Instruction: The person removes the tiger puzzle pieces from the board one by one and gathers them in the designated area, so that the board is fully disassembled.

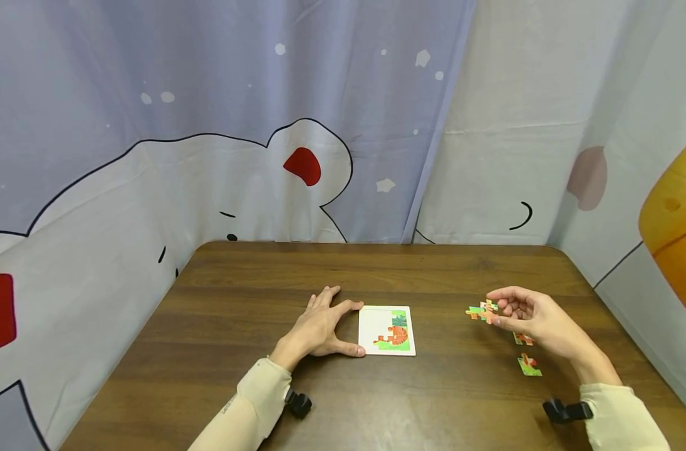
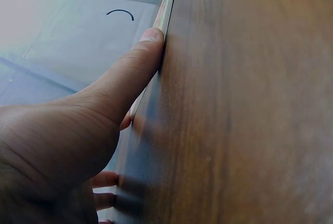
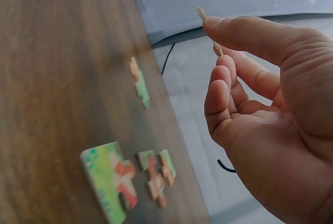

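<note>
Within the puzzle tray (image 1: 371,321), the right side is filled and the left bare—the left hand (image 1: 317,324), fingers spread, touches its left edge—while rightward of it the right hand (image 1: 531,314) pinches one piece (image 1: 489,307), near loose pieces (image 1: 530,366) seemingly left to place.

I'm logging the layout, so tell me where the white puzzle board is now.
In the head view, the puzzle board lies on the brown table just right of centre, with the left hand touching its left edge.
</note>
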The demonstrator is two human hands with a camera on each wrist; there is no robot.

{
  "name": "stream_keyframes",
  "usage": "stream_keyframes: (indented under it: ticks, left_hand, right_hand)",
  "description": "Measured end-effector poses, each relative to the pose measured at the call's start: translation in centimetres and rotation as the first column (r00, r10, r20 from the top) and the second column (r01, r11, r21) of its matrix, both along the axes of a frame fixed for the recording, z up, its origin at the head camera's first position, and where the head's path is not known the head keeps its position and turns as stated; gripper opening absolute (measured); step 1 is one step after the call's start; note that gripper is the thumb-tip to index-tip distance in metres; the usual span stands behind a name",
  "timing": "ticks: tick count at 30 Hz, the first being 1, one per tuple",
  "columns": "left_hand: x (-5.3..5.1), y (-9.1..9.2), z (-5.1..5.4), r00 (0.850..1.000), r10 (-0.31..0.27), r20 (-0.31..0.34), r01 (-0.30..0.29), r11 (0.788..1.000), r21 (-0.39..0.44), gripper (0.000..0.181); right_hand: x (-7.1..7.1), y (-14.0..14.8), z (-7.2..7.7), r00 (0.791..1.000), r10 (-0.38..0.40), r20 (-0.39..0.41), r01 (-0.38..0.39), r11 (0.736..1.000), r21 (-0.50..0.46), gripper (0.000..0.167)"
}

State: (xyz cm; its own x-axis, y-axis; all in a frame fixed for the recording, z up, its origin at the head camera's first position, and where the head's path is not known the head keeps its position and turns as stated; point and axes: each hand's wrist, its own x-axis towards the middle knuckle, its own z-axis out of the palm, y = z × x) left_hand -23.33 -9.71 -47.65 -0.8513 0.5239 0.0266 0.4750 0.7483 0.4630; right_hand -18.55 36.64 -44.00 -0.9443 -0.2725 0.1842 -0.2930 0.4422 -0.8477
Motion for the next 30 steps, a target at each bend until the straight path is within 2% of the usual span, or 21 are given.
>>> stream_keyframes:
  ticks: [6, 15, 21, 30]
  left_hand:
    - [0.1, 0.0, 0.1, 1.0, -0.005, 0.001, 0.005, 1.0, -0.001, 0.093]
    - [0.1, 0.1, 0.0, 1.0, 0.0, 0.0, 0.0, 1.0, -0.012, 0.094]
    - [0.2, 0.1, 0.0, 1.0, 0.0, 0.005, 0.0, 1.0, -0.013, 0.095]
    - [0.0, 0.0, 0.0, 1.0, 0.001, -0.004, -0.001, 1.0, -0.018, 0.095]
  right_hand:
    - [0.5, 0.3, -1.2, 0.998, 0.01, 0.055, -0.009, 1.0, -0.015, 0.041]
    - [0.6, 0.6, -3.2, 0.994, 0.092, 0.051, -0.093, 0.995, 0.025, 0.038]
    - [0.6, 0.4, -3.4, 0.995, 0.081, 0.058, -0.084, 0.994, 0.065, 0.038]
    - [0.2, -0.2, -3.1, 0.998, 0.057, 0.022, -0.06, 0.985, 0.161, 0.036]
